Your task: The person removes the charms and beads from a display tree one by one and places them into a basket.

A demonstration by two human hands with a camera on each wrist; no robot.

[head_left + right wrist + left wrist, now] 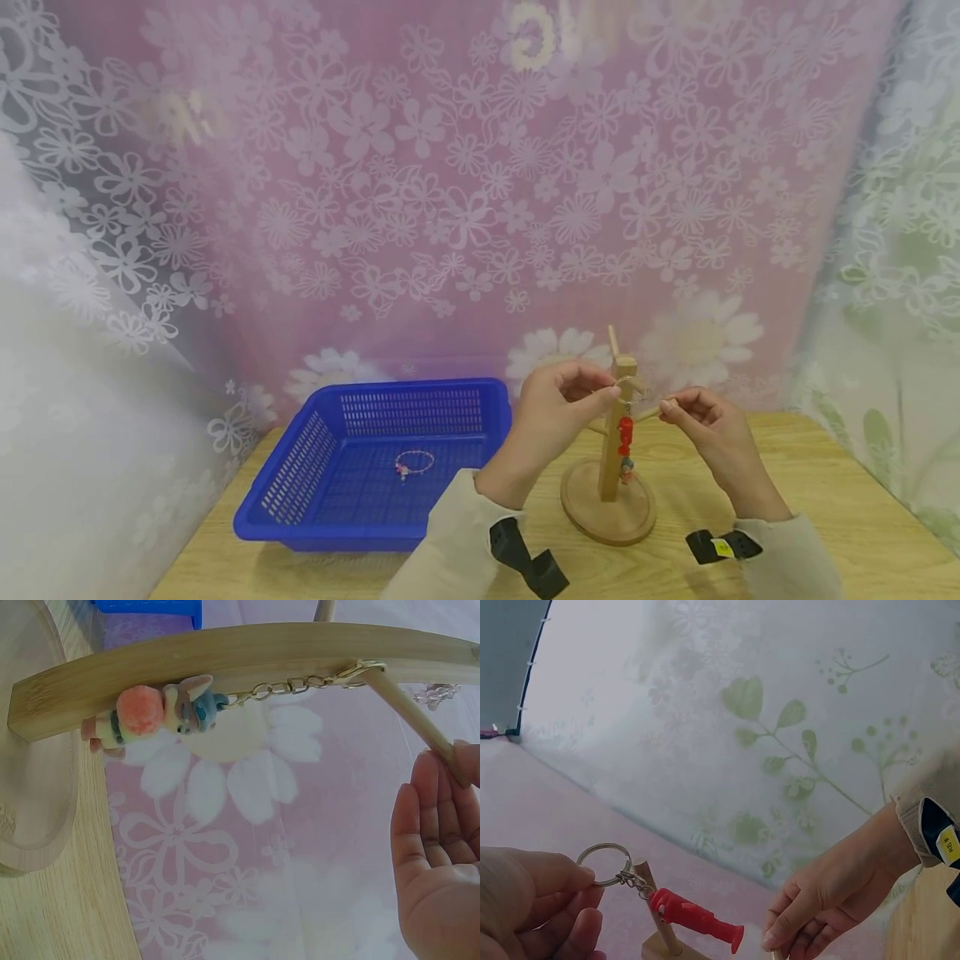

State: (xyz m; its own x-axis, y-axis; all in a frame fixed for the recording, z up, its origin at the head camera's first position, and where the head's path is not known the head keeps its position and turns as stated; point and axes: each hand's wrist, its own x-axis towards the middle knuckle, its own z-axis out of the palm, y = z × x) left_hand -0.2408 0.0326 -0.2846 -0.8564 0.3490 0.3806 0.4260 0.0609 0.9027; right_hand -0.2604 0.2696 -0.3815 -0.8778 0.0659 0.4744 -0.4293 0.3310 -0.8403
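red keychain (694, 917) in head and left wrist views only

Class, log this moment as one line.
left hand: pinches ring of red keychain | right hand: pinches wooden peg | bracelet: inside blue basket

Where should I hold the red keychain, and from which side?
Probably by its metal ring, pinched at the rim from your left, clear of the chain. The ring is thin and open, the red figure dangles below, and a left approach avoids the wooden peg on the right.
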